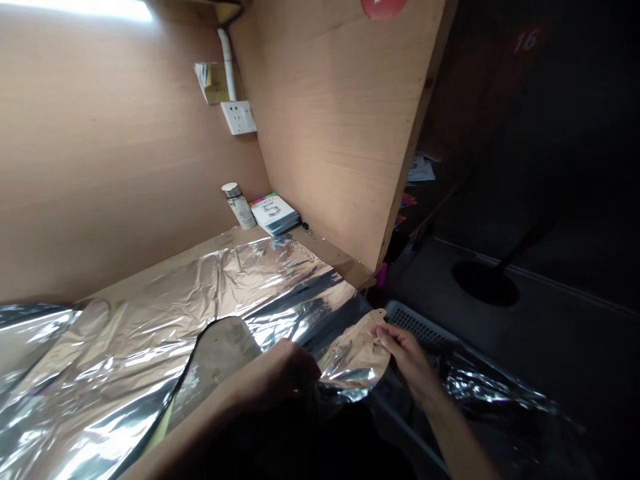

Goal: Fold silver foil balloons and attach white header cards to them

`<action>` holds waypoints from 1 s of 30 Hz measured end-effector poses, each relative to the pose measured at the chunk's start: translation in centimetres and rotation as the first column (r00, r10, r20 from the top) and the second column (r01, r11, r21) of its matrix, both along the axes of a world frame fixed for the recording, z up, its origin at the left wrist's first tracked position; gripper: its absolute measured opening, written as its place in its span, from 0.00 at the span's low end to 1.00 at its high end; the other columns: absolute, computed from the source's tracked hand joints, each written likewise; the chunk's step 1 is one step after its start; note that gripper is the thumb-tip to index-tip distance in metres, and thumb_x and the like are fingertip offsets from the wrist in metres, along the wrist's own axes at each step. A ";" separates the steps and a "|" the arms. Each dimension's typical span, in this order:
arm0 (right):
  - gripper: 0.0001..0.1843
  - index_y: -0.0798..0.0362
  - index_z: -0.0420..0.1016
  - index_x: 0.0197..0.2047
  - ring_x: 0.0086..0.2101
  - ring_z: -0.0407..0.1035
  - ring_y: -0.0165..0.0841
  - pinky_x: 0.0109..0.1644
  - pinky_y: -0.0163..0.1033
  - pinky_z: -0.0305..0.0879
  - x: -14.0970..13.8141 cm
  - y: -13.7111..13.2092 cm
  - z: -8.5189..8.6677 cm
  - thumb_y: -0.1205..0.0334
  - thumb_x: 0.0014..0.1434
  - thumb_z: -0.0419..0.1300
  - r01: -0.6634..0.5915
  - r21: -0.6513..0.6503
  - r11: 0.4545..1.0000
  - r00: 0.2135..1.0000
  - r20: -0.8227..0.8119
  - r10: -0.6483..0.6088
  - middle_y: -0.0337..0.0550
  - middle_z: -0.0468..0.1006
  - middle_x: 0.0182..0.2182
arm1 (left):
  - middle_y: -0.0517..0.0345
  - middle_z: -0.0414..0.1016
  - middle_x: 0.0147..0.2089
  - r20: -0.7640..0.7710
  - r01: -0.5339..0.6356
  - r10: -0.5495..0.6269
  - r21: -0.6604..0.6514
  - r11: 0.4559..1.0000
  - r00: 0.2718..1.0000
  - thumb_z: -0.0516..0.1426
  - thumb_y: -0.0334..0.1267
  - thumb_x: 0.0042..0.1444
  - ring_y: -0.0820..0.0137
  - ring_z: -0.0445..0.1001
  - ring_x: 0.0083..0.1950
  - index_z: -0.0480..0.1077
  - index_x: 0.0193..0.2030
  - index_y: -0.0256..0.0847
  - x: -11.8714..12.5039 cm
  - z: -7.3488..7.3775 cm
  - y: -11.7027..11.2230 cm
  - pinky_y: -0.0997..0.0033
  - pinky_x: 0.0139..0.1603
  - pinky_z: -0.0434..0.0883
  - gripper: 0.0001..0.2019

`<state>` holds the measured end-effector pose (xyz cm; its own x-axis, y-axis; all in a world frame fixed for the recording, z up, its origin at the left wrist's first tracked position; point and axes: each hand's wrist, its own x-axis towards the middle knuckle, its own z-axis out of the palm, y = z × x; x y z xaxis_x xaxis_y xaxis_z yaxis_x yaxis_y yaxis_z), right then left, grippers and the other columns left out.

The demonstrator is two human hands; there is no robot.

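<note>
A shiny silver film piece (356, 348) with a curved edge and a small holed tab is held up near the table's front right. My right hand (406, 357) pinches its right edge between thumb and fingers. At its lower left, my left hand (294, 363) is closed on the same piece; its fingertips are partly hidden. Beneath and beyond, a large wrinkled silver film sheet (165, 307) covers much of the table. A flat greyish panel (217, 357) with a rounded, dark-edged end lies on that sheet, partly behind my left forearm.
A grey plastic basket (417, 325) stands at the right, with crumpled silver film (505, 387) beside or in it. At the back corner are a white bottle (240, 208) and stacked booklets (274, 213). A wooden partition (340, 120) rises on the right; a socket (239, 117) is on the wall.
</note>
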<state>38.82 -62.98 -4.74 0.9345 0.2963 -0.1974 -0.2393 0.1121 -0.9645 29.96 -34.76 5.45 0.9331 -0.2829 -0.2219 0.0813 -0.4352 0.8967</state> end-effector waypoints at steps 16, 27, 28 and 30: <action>0.25 0.44 0.74 0.64 0.56 0.68 0.51 0.62 0.58 0.64 -1.3 -0.3 2.8 0.47 0.68 0.61 0.327 -0.521 0.788 0.738 0.662 0.131 0.52 0.75 0.56 | 0.63 0.69 0.25 -0.248 -0.089 0.004 -0.332 0.939 0.969 0.69 0.51 0.55 0.77 0.61 0.26 0.76 0.32 0.35 3.1 -1.0 1.3 0.76 0.28 0.56 0.19; 0.13 0.50 0.79 0.46 0.63 0.63 0.46 0.70 0.59 0.51 -3.4 6.4 5.5 0.74 0.66 0.56 0.323 -0.616 0.719 0.091 0.776 0.624 0.49 0.75 0.60 | 0.64 0.72 0.30 -0.017 -0.374 0.373 -0.068 0.925 0.927 0.63 0.35 0.51 0.74 0.71 0.30 0.67 0.38 0.39 5.1 -1.4 2.9 0.75 0.31 0.66 0.10; 0.12 0.51 0.78 0.45 0.64 0.62 0.46 0.72 0.58 0.48 -3.5 6.5 5.0 0.75 0.65 0.57 0.319 -0.629 0.709 0.052 0.758 0.650 0.49 0.75 0.59 | 0.63 0.72 0.30 0.067 -0.435 0.432 0.038 0.899 0.899 0.61 0.33 0.52 0.73 0.72 0.31 0.68 0.36 0.39 6.2 -1.0 4.2 0.75 0.33 0.67 0.07; 0.13 0.52 0.77 0.45 0.61 0.67 0.45 0.72 0.55 0.50 -4.0 6.7 3.5 0.75 0.61 0.58 0.321 -0.655 0.684 0.024 0.727 0.686 0.49 0.79 0.54 | 0.60 0.74 0.31 0.169 -0.537 0.512 0.178 0.824 0.842 0.58 0.31 0.55 0.71 0.74 0.34 0.70 0.35 0.37 8.9 -0.1 7.7 0.73 0.36 0.69 0.01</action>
